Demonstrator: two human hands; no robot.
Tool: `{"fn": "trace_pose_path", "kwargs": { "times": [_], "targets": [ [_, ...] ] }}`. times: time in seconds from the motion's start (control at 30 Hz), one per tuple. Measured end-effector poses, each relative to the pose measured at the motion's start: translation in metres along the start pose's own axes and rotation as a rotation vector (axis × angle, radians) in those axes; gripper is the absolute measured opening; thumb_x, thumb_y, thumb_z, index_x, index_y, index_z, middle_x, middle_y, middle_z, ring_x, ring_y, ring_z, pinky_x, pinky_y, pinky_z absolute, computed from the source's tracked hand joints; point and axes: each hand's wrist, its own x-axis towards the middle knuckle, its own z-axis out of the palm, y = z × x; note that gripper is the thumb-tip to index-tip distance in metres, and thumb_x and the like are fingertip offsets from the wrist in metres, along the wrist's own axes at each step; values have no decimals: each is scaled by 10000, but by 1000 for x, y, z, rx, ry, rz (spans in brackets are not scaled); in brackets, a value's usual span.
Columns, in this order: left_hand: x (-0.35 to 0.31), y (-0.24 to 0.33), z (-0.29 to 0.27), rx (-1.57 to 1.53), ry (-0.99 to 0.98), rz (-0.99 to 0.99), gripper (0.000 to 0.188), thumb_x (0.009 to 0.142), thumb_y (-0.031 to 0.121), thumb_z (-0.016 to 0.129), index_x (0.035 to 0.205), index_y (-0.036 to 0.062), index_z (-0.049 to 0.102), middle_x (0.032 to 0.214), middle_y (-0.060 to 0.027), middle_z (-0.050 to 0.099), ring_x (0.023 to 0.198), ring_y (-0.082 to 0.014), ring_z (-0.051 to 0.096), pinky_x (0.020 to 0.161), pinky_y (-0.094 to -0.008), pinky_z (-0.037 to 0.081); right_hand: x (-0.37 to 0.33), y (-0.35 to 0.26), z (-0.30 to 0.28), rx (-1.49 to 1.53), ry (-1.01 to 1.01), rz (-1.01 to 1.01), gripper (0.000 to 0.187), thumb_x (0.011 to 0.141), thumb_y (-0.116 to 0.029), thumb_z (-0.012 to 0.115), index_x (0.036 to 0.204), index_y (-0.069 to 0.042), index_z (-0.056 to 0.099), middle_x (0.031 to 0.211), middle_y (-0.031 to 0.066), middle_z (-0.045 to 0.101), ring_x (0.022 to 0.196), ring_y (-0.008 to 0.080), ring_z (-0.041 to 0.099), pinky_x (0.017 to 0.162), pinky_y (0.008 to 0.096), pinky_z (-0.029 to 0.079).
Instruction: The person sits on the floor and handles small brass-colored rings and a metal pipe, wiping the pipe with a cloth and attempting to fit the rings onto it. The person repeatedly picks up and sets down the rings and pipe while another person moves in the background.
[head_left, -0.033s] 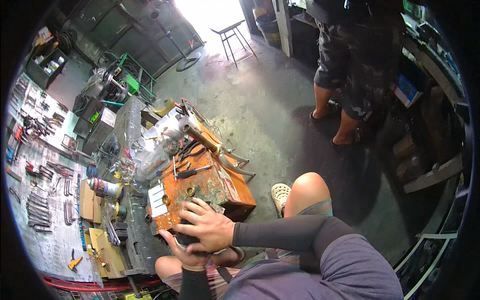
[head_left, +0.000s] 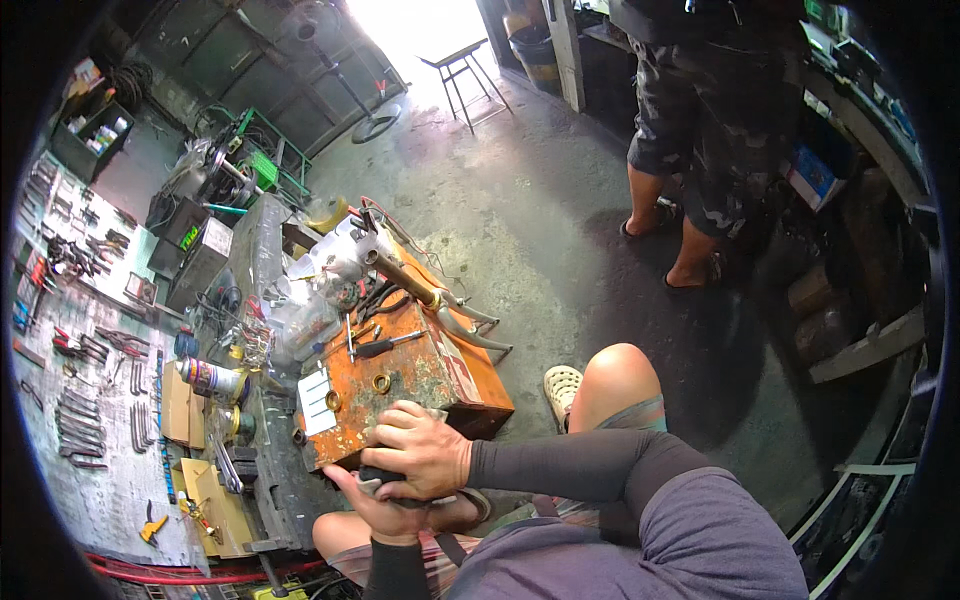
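My right hand [head_left: 425,455] is closed, its fingers curled over a small dark object [head_left: 376,474] at the near edge of an orange, paint-worn wooden box [head_left: 405,352]. Just below it my left hand [head_left: 383,518] grips the same object from underneath, with the thumb pointing up toward the box. Most of the object is hidden by my fingers, so its kind cannot be made out. Two brass-coloured rings lie on the box top: one ring [head_left: 381,383] stands apart, the other ring [head_left: 333,400] rests against a white lined card [head_left: 316,405]. Beyond them is a dark-handled screwdriver [head_left: 378,347].
A metal fork with curved legs [head_left: 465,325] leans across the box's far side. To the left, a cluttered bench holds a can [head_left: 212,380] and cardboard boxes, beside a board of pliers and wrenches [head_left: 75,420]. A person [head_left: 690,150] stands at far right; a stool [head_left: 465,75] is by the doorway.
My right hand's fingers, spread over the dark object before, are now curled tighter around it. The hand has shifted slightly. My left hand stays underneath; the things on the box have not moved.
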Motion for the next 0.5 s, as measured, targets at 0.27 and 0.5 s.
{"fn": "trace_pose_path", "kwargs": {
  "times": [0.27, 0.5],
  "targets": [
    [-18, -6, 2, 877, -232, 315, 1375, 768, 975, 666, 1723, 51, 313, 1768, -239, 279, 1645, -373, 291, 1345, -522, 235, 24, 51, 1, 913, 369, 473, 468, 1086, -488, 678, 1145, -26, 722, 999, 164, 769, 873, 366, 753, 795, 472, 586],
    [36, -41, 41, 1389, -208, 712, 1363, 797, 1055, 489, 1743, 90, 311, 1803, -342, 154, 1684, -465, 185, 1352, -565, 171, 15, 39, 9, 1172, 276, 554, 408, 1170, -349, 588, 1322, 17, 684, 1146, 29, 733, 1051, 118, 633, 946, 335, 549]
  ]
}}
